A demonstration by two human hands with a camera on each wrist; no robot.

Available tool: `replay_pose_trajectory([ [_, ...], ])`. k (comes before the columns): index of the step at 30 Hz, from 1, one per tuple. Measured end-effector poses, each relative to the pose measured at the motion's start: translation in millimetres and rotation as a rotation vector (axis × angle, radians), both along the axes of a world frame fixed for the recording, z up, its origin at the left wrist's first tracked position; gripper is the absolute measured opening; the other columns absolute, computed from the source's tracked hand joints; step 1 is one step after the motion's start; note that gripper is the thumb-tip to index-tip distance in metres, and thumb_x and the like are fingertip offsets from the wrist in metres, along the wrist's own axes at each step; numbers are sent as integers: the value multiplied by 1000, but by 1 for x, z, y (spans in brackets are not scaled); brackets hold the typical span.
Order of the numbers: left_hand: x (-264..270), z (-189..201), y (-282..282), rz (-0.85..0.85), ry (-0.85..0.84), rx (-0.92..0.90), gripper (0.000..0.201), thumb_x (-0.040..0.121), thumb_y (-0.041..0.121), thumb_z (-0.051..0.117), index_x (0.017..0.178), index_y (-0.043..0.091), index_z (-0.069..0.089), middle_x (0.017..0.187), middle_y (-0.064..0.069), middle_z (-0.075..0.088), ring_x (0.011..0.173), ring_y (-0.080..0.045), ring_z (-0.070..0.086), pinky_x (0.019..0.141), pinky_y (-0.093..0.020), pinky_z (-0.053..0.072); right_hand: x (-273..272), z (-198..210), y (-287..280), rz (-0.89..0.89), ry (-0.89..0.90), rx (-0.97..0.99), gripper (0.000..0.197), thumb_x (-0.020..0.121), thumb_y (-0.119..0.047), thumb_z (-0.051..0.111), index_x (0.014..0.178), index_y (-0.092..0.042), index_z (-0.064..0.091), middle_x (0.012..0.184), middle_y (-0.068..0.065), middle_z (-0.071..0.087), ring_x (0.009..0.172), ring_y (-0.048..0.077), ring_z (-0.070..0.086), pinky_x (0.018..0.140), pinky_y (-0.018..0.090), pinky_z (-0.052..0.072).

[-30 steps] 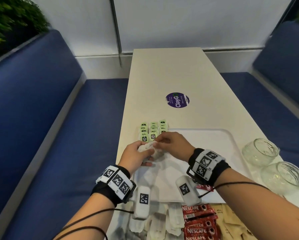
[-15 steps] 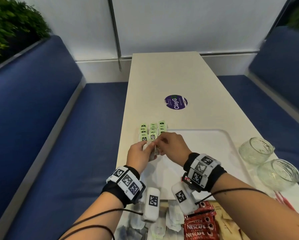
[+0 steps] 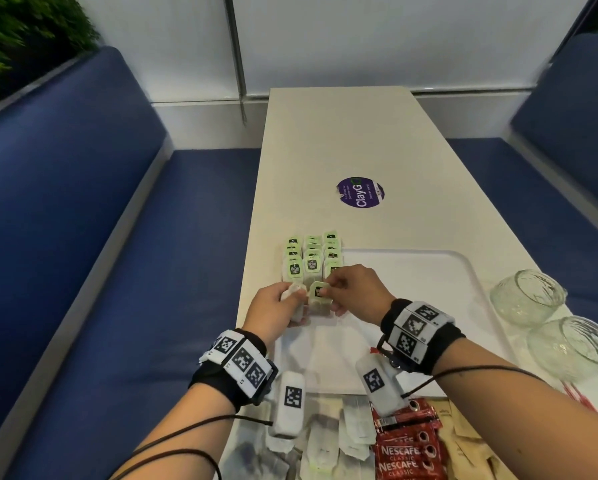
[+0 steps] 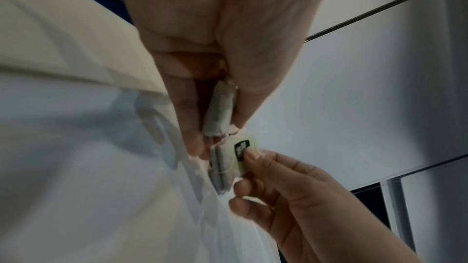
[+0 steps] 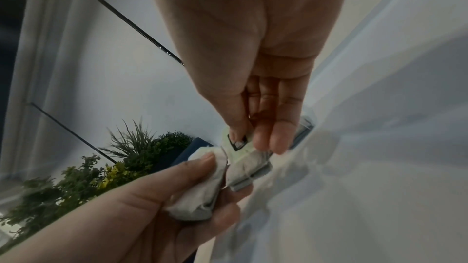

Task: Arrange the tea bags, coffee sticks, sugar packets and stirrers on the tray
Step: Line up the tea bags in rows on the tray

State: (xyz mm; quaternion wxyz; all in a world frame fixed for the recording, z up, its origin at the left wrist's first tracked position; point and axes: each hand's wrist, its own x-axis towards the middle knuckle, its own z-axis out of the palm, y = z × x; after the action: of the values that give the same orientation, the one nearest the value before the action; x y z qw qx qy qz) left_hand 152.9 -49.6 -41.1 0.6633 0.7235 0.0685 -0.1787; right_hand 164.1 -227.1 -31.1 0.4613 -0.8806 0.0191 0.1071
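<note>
- Bench [image 3: 342,140], long, cream-topped, set between blue padded seats [image 3: 82,237], with a round purple sticker [image 3: 359,192] near its middle.
- White rectangular plastic tray [image 3: 429,289] lying on the near part of the bench, a white paper sheet [image 3: 328,355] on its near left.
- Two clear glass bowls [image 3: 529,296] standing just right of the tray.
- Red coffee sticks [image 3: 408,452] at the near edge, loose white tea bags [image 3: 325,445] to their left.
- Rows of tea bags with green tags [image 3: 311,258] at the tray's far left corner.
- Left hand [image 3: 273,313], grip clamped on a small bunch of white tea bags [image 4: 220,111].
- Right hand [image 3: 356,289], grip pinching the green tag of a single tea bag [image 3: 320,296] just beside that bunch, above the tray's left edge.
</note>
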Motion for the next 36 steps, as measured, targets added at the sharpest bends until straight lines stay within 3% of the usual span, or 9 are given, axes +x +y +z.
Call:
replay_pose_trajectory([
  [6,10,4,19,152,43,-39,17,99,17,57,101,5,68,88,-13,69,66,-23,69,61,-35,62,26,-10,-1,-35,11,-106,11,87,-17,71,85,-7,68,77,3,64,35,-2,53,38,14,40],
  [9,14,3,25,180,95,-53,18,99,19,57,100,1,63,87,-16,69,60,-23,67,57,-35,61,39,-8,3,-17,-22,-167,11,85,-19,73,81,-11,68,69,-2,61,38,2,54,49,22,46],
  [14,14,1,25,157,200,-224,16,99,3,44,104,-6,57,102,-21,68,86,-32,72,79,-42,61,52,-8,5,-8,-56,-257,10,82,-23,76,86,-14,71,70,-6,59,66,13,56,66,25,42],
  [19,9,5,17,35,147,-320,21,102,1,44,121,-3,53,111,-22,70,96,-32,72,76,-30,61,40,-1,5,-64,-185,-103,28,80,-33,77,103,-21,68,91,-4,61,81,8,56,72,24,42],
  [22,6,7,12,-26,92,-251,19,101,6,51,118,0,55,111,-20,71,93,-30,73,74,-29,61,28,12,11,41,-110,76,21,83,-38,73,100,-25,71,87,-3,66,73,8,60,71,27,50],
  [26,0,16,6,-25,55,-161,15,96,7,60,109,1,59,100,-22,72,80,-30,75,67,-32,62,18,18,10,145,-95,1,10,85,-27,72,83,-18,69,87,5,70,74,15,63,76,37,54],
  [31,1,20,7,178,-219,345,3,87,18,72,87,16,69,79,-4,67,45,-11,58,50,-28,56,7,24,4,21,-112,-67,22,84,-28,71,70,-19,57,71,-1,64,67,15,59,67,32,49],
  [33,-3,23,0,84,-271,358,6,86,22,74,89,17,72,70,0,67,41,-10,54,50,-27,55,3,25,6,-7,-96,-47,23,86,-27,68,70,-17,55,71,4,68,65,17,63,66,34,51],
  [36,-11,27,-12,-55,-312,365,20,82,32,78,95,19,72,79,4,71,43,-9,54,47,-20,50,-5,27,14,-24,-62,1,23,87,-28,67,76,-12,55,74,7,69,64,16,64,64,33,53],
])
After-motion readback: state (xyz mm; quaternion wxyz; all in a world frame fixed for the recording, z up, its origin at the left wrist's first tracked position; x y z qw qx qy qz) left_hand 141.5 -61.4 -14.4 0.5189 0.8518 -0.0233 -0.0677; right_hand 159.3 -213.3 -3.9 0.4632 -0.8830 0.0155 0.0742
